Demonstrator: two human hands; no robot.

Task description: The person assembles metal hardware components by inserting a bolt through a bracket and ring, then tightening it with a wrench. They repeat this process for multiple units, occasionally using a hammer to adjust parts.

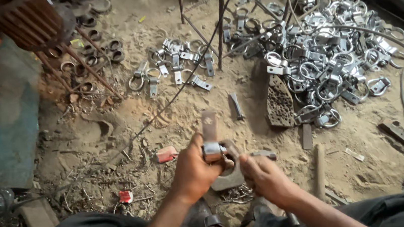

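My left hand (pixel 194 169) grips a flat metal strap clamp (pixel 210 138), its strip standing upright above my fingers. My right hand (pixel 264 175) is closed around a small metal tool (pixel 264 154) whose end pokes out toward the clamp. Between the two hands a thick steel block with a round hole (pixel 230 172) rests on the sandy floor. My knees in dark trousers frame the bottom of the view.
A large heap of shiny ring clamps (pixel 330 58) lies at the upper right, with a smaller row of clamps (pixel 176 63) at the upper middle. A perforated metal slab (pixel 280 102), a wooden handle (pixel 320 171), thin rods (pixel 222 20) and rusty rings (pixel 98 49) surround me.
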